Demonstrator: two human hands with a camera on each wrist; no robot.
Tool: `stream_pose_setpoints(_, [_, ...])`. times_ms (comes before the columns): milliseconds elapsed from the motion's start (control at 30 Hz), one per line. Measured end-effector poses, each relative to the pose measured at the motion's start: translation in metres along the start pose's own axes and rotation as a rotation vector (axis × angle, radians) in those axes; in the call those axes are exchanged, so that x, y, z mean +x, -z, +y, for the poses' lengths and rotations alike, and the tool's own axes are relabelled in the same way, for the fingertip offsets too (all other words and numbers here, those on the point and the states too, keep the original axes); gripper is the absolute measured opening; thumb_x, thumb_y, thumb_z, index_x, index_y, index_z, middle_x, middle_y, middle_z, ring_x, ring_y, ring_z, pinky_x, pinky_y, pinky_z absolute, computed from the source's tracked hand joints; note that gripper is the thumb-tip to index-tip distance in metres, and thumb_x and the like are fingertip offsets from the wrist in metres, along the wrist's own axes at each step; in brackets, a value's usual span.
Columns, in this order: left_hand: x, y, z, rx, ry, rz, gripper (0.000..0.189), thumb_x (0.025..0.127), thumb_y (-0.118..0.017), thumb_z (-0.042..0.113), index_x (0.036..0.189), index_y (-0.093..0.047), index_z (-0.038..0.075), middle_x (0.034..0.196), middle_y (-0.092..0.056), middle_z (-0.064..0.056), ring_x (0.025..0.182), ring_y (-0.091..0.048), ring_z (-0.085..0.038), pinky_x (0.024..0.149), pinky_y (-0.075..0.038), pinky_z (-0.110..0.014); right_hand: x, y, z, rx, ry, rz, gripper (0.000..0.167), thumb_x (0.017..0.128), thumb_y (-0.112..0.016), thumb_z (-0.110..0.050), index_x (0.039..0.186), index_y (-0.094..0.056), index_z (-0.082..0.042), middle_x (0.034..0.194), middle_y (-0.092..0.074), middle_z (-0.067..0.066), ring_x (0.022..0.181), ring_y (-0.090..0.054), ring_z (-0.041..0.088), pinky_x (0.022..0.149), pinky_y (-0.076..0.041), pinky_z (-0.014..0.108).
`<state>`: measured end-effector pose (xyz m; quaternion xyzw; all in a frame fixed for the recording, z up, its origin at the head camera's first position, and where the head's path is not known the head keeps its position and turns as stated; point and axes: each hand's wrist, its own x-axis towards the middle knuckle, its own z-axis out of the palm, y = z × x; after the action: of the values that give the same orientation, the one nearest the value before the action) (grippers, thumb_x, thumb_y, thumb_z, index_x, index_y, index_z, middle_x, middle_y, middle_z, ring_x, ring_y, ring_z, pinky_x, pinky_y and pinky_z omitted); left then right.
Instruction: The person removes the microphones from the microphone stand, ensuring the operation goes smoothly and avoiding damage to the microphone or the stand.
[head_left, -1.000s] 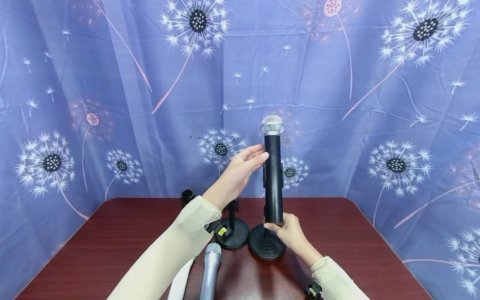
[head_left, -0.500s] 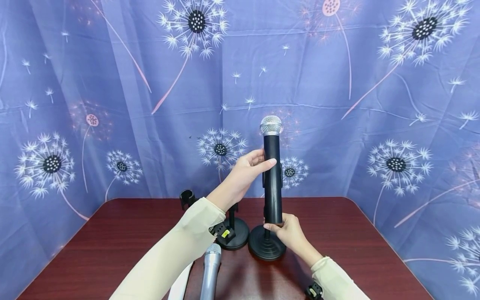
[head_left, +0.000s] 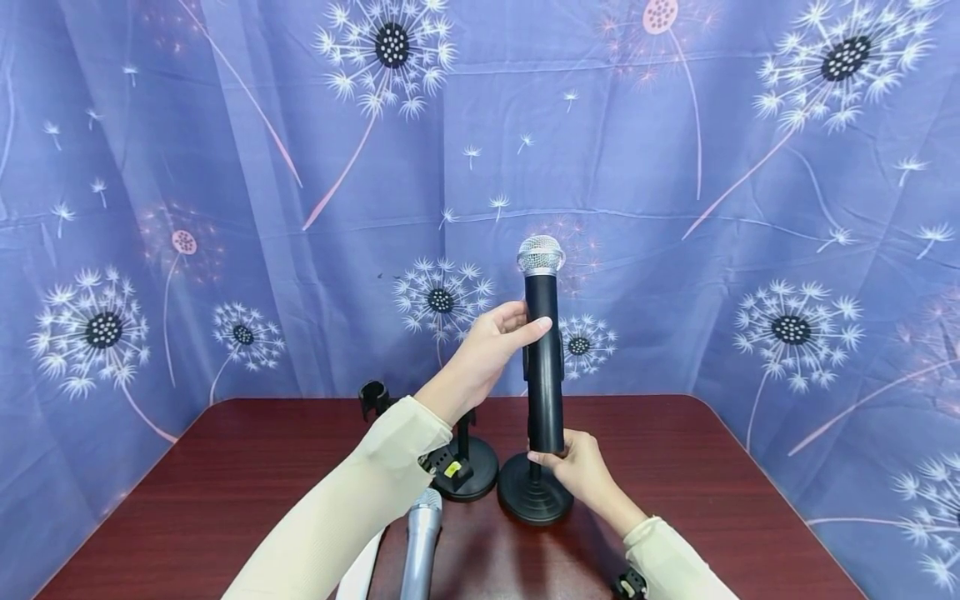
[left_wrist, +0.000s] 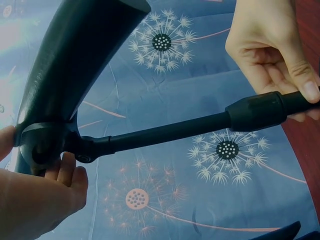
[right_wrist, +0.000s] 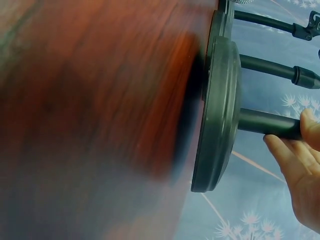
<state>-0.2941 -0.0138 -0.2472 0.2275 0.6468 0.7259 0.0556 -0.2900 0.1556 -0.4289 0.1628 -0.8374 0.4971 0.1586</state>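
A black microphone (head_left: 545, 383) with a silver mesh head stands upright, its body set in the clip (left_wrist: 50, 135) of a black desk stand (head_left: 534, 496). My left hand (head_left: 483, 354) holds the microphone from the left, thumb across its front and fingers behind near the clip. Lower down, my right hand (head_left: 583, 471) grips the stand's pole (right_wrist: 270, 124) just above the round base. From the left wrist view, the pole (left_wrist: 175, 131) runs from the clip joint to a thicker collar by the right hand (left_wrist: 272, 50). The microphone's body hides the upper pole in the head view.
A second black stand (head_left: 476, 475) is close on the left, partly behind my left arm. Another clip (head_left: 372, 396) shows farther left. A silver microphone (head_left: 422, 542) and a white object (head_left: 362, 571) lie at the front of the dark red table (head_left: 247, 483). A blue patterned curtain (head_left: 480, 167) hangs behind.
My left hand has closed on the microphone, its thumb moving right across the front. The microphone and its stand have dropped very slightly in the head view. The right hand keeps its grip.
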Motion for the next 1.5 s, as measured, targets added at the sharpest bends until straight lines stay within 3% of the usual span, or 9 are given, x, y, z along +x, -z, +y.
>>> stream_pose_setpoints(200, [-0.0002,0.0020,0.0023,0.001,-0.013,0.004,0.048,0.091,-0.067,0.019,0.134,-0.051,0.005,0.122,-0.062,-0.011,0.119,-0.052,-0.020,0.112,-0.026,-0.044,0.0010,0.0019,-0.0022,-0.017,-0.005,-0.001,0.011,0.076,-0.080,-0.002,0.083,-0.072,-0.003,0.068,-0.070,0.006,0.058,-0.060,0.010,0.054,-0.049,0.023])
stream_pose_setpoints(400, [-0.0001,0.0040,0.0037,-0.005,-0.021,0.010,0.052,0.091,-0.066,0.017,0.137,-0.047,0.003,0.126,-0.059,-0.012,0.121,-0.051,-0.021,0.112,-0.024,-0.042,0.0010,0.0021,-0.0034,0.001,-0.026,-0.012,0.012,0.077,-0.079,-0.002,0.085,-0.071,-0.002,0.070,-0.071,0.008,0.066,-0.069,0.020,0.059,-0.053,0.024])
stream_pose_setpoints(900, [-0.0011,0.0039,0.0043,0.000,-0.088,0.006,0.049,0.091,-0.065,0.010,0.134,-0.046,-0.003,0.125,-0.057,-0.017,0.113,-0.055,-0.023,0.103,-0.039,-0.037,-0.0001,0.0000,-0.0032,0.041,-0.028,-0.030,0.017,0.079,-0.077,-0.001,0.095,-0.073,-0.002,0.078,-0.073,0.009,0.074,-0.071,0.017,0.064,-0.054,0.022])
stream_pose_setpoints(1200, [-0.0012,0.0041,0.0034,0.009,-0.100,0.003,0.047,0.091,-0.065,0.011,0.133,-0.048,-0.001,0.124,-0.058,-0.016,0.111,-0.056,-0.023,0.101,-0.041,-0.037,0.0000,0.0005,-0.0012,0.076,-0.008,-0.040,0.018,0.079,-0.076,-0.002,0.097,-0.073,-0.001,0.083,-0.073,0.009,0.080,-0.071,0.018,0.067,-0.053,0.021])
stream_pose_setpoints(1500, [0.0001,0.0078,0.0053,0.038,-0.153,0.016,0.044,0.091,-0.066,0.009,0.131,-0.051,-0.001,0.122,-0.059,-0.015,0.110,-0.057,-0.022,0.099,-0.043,-0.036,-0.0004,0.0031,-0.0017,0.009,0.004,-0.025,0.015,0.079,-0.077,-0.002,0.093,-0.072,-0.004,0.081,-0.073,0.007,0.074,-0.070,0.014,0.061,-0.050,0.022])
